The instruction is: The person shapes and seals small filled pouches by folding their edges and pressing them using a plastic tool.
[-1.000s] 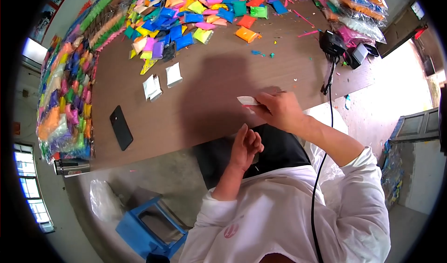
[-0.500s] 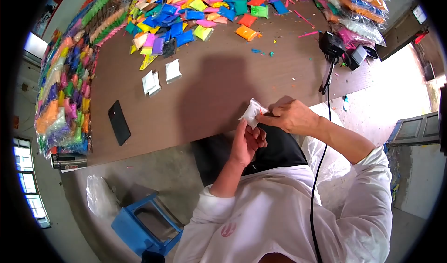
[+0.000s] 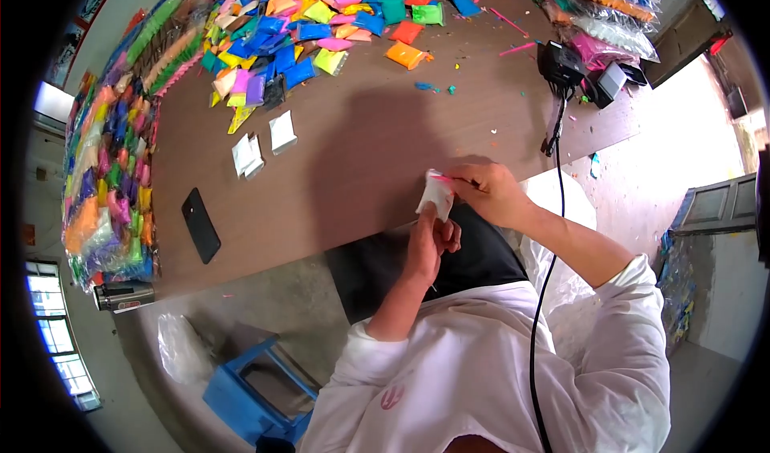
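Note:
Over the table's front edge, my left hand [image 3: 430,244] grips a small white packet [image 3: 434,195] from below, thumb on its face and fingers curled behind. My right hand [image 3: 491,192] is closed in a pinch at the packet's upper right. A thin pink stick-like piece [image 3: 440,179] pokes out of that pinch and lies across the top of the packet. Whether the right fingertips also grip the packet itself is hidden. Farther left on the table are more white packets: one lies alone [image 3: 282,132], and others overlap beside it [image 3: 248,156].
A heap of coloured packets [image 3: 321,32] covers the back of the brown table [image 3: 265,220]. Bagged packets are stacked at left [image 3: 112,164] and right [image 3: 613,20]. A black phone [image 3: 200,225] lies left. A black cable [image 3: 560,204] runs down past my right arm. A blue stool [image 3: 249,397] stands below.
My right hand has shifted up to the packet's top edge, and the pink piece now lies across it. The packet is held more upright in my left hand. The view has shifted slightly.

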Available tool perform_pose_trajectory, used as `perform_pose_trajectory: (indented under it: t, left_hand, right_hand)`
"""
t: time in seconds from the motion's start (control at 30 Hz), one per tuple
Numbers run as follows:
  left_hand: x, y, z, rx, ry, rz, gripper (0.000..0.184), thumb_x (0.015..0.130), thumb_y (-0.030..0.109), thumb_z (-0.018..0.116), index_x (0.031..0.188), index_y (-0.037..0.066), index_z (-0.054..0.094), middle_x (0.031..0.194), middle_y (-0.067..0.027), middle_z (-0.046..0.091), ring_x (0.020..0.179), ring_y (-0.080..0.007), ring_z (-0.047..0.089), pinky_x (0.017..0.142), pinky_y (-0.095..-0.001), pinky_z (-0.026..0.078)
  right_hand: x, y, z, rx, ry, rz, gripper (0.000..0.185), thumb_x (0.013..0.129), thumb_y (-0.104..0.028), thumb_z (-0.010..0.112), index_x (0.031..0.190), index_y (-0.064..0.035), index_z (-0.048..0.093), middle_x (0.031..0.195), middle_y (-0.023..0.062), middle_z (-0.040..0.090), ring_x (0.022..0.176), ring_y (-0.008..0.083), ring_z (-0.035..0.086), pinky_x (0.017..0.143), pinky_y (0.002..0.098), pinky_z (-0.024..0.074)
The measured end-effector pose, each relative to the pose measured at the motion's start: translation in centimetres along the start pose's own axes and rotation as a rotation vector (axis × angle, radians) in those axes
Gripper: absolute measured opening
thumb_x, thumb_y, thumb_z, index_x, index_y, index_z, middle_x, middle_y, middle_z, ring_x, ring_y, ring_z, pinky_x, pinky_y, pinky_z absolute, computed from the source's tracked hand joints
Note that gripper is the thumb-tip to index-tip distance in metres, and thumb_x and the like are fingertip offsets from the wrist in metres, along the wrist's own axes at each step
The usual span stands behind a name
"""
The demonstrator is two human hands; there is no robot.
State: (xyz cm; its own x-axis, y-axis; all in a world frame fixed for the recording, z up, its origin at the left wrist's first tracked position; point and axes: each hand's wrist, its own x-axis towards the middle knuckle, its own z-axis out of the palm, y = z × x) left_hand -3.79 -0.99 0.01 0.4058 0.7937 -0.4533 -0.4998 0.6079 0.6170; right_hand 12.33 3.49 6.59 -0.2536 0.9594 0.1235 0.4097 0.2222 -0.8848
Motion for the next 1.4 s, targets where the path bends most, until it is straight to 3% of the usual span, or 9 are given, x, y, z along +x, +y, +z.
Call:
perform_pose_trajectory:
  t: [0.13,0.23,0.43,0.53,0.67,0.83,1.13,1.23,1.4]
  left_hand:
    - [-0.1,-0.2,0.8,0.137,-0.060,0.004,0.045,0.089,0.043,0.054,0.060,0.010,0.045,0.060,-0.0067,0.049,0.055,-0.0176,0.048,0.058,-0.0294,0.040]
    - [-0.2,0.1,0.5,0.156,-0.042,-0.001,0.042,0.088,0.041,0.055,0.061,0.010,0.045,0.061,-0.0078,0.052,0.055,-0.0180,0.048,0.059,-0.0291,0.041]
    - [-0.5,0.7,-0.6,0.117,0.000,0.012,0.047,0.090,0.044,0.051,0.059,0.010,0.043,0.059,-0.0072,0.050,0.054,-0.0157,0.046,0.056,-0.0275,0.038]
    - [-0.2,0.8,-0.7,0.108,-0.038,0.009,0.049,0.091,0.046,0.048,0.058,0.010,0.042,0.060,-0.0071,0.050,0.055,-0.0151,0.047,0.056,-0.0276,0.038]
    - [0.6,0.1,-0.3,0.081,-0.088,0.010,0.049,0.091,0.048,0.047,0.059,0.011,0.043,0.059,-0.0064,0.048,0.056,-0.0167,0.049,0.055,-0.0284,0.039]
    - [0.6,0.2,1.5,0.202,0.034,0.084,0.052,0.092,0.048,0.046,0.055,0.012,0.039,0.051,-0.0040,0.039,0.050,-0.0172,0.046,0.050,-0.0281,0.037]
    - [0.4,0.1,1.7,0.181,0.050,0.133,0.055,0.094,0.047,0.044,0.052,0.013,0.034,0.049,-0.0045,0.038,0.048,-0.0173,0.044,0.049,-0.0296,0.036]
    - [0.3,0.2,1.9,0.168,0.065,0.097,0.055,0.094,0.047,0.043,0.052,0.013,0.034,0.049,-0.0051,0.039,0.048,-0.0173,0.043,0.050,-0.0296,0.036]
    - [0.0,0.4,1.7,0.152,0.011,0.091,0.057,0.094,0.049,0.043,0.052,0.012,0.033,0.050,-0.0056,0.040,0.049,-0.0168,0.042,0.051,-0.0294,0.036]
  right_hand:
    - [2.0,1.2,0.5,-0.269,-0.029,-0.215,0.016,0.081,-0.001,0.061,0.097,-0.0025,0.065,0.082,0.0126,0.060,0.071,0.0265,0.060,0.060,0.0335,0.0467]
    - [3.1,1.6,0.7,-0.270,-0.051,-0.276,0.018,0.079,-0.003,0.061,0.097,-0.0038,0.066,0.080,0.0115,0.060,0.070,0.0300,0.057,0.060,0.0344,0.0464]
    - [1.4,-1.4,-1.4,-0.264,0.014,-0.076,0.013,0.079,-0.005,0.057,0.091,-0.0055,0.062,0.078,0.0147,0.061,0.075,0.0356,0.057,0.064,0.0414,0.0462]
    - [-0.4,-0.5,-1.5,-0.266,0.077,-0.189,0.008,0.081,-0.008,0.064,0.087,-0.0031,0.062,0.069,0.0145,0.056,0.061,0.0307,0.056,0.054,0.0379,0.0428]
    - [-2.2,-0.6,-1.2,-0.346,0.037,-0.104,0.009,0.081,-0.010,0.065,0.082,-0.0034,0.059,0.067,0.0133,0.056,0.061,0.0326,0.056,0.051,0.0400,0.0414]
    - [-0.9,-1.2,-0.2,-0.584,0.041,-0.321,0.009,0.079,-0.012,0.063,0.078,-0.0045,0.057,0.066,0.0116,0.059,0.059,0.0321,0.057,0.051,0.0417,0.0442]
    - [-0.7,-0.6,-0.5,-0.664,0.208,-0.270,0.016,0.076,-0.019,0.064,0.083,-0.0063,0.056,0.062,0.0102,0.057,0.060,0.0318,0.058,0.053,0.0411,0.0466]
    - [-0.6,0.8,0.5,-0.732,0.136,-0.182,0.015,0.078,-0.020,0.064,0.084,-0.0073,0.058,0.065,0.0103,0.058,0.062,0.0315,0.059,0.054,0.0415,0.0468]
    - [1.0,-0.1,-0.6,-0.586,0.252,-0.149,0.008,0.079,-0.012,0.062,0.083,-0.0064,0.059,0.072,0.0103,0.058,0.068,0.0321,0.059,0.058,0.0411,0.0471]
